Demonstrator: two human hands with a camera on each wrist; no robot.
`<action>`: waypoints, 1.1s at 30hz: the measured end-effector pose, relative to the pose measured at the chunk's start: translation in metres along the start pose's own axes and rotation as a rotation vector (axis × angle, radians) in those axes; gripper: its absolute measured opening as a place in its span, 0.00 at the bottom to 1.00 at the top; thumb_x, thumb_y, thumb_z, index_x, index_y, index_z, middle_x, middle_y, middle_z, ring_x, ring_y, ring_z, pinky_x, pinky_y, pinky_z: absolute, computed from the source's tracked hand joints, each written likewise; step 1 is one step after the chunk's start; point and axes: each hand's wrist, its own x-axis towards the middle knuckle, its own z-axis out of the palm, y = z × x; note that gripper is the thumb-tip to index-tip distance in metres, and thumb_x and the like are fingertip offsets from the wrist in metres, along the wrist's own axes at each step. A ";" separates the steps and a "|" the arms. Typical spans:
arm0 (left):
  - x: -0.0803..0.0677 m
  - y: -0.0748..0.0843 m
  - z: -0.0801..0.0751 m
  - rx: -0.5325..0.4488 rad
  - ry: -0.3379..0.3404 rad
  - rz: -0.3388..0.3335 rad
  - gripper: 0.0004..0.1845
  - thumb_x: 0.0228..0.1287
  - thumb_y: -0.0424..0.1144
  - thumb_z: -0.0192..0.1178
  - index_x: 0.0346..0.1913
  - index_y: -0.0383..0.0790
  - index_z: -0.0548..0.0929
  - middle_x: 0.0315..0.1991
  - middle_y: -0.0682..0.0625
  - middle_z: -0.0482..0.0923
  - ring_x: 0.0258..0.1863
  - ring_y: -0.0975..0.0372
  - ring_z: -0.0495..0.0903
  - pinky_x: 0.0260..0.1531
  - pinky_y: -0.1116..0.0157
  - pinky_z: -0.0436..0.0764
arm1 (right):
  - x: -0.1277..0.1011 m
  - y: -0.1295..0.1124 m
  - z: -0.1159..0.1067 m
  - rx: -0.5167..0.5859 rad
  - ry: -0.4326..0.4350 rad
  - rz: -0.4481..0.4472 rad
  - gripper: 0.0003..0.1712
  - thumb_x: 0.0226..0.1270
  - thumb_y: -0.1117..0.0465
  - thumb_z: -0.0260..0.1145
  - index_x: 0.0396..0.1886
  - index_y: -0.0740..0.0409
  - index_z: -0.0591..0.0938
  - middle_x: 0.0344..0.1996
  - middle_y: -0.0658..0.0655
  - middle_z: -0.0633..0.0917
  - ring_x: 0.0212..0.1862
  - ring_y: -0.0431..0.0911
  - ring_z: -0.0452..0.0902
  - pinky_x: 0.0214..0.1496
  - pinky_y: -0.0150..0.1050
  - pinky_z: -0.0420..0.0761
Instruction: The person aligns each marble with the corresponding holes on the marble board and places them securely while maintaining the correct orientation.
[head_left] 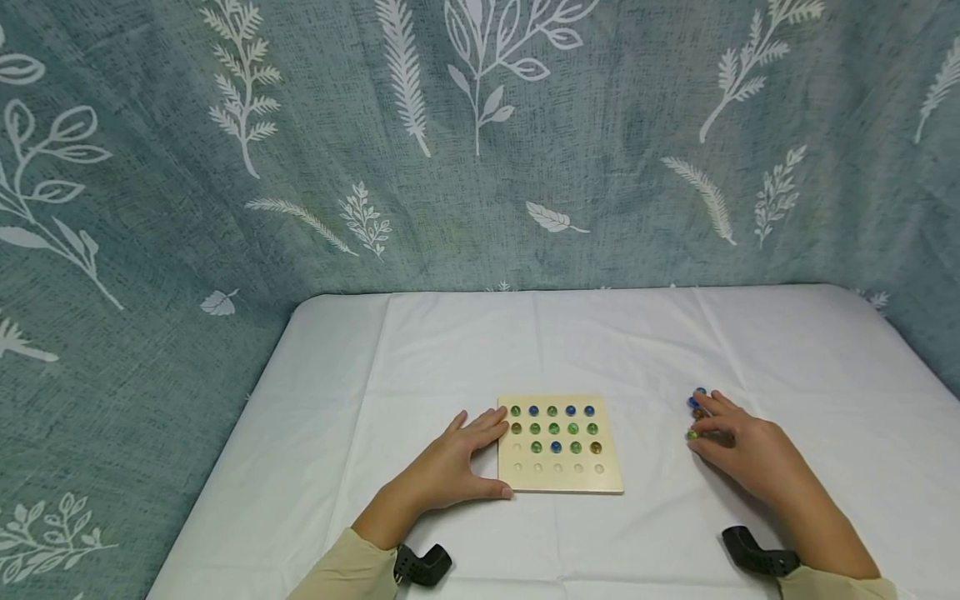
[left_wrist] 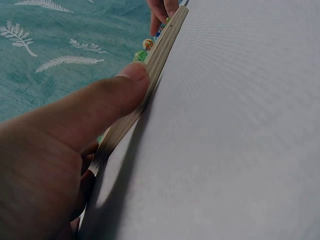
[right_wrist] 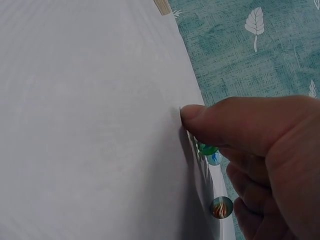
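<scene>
A square wooden board (head_left: pixel 560 475) lies on the white cloth, with green, blue and amber marbles (head_left: pixel 553 428) in its upper rows of holes; the front row is bare. My left hand (head_left: pixel 483 454) rests at the board's left side, fingers straight along the edge and thumb (left_wrist: pixel 107 102) pressed against the board's side (left_wrist: pixel 161 52). My right hand (head_left: pixel 702 423) lies over a small group of loose marbles (head_left: pixel 698 402) to the right of the board. Its thumb (right_wrist: pixel 210 117) touches the cloth beside a green marble (right_wrist: pixel 206 148); its fingers reach over the others.
The white-covered table (head_left: pixel 600 342) stretches back to a teal leaf-print curtain (head_left: pixel 480 142) that also hangs along the left side. An amber marble (right_wrist: pixel 221 207) lies near the right hand's curled fingers. Black wrist mounts (head_left: pixel 423 564) sit at the near edge.
</scene>
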 end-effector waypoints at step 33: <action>0.000 0.000 -0.002 0.009 -0.002 -0.007 0.52 0.46 0.64 0.72 0.73 0.45 0.67 0.77 0.58 0.54 0.77 0.64 0.52 0.79 0.53 0.43 | 0.005 -0.025 0.004 0.039 0.043 -0.053 0.18 0.64 0.52 0.70 0.43 0.63 0.87 0.67 0.64 0.73 0.69 0.65 0.65 0.61 0.68 0.69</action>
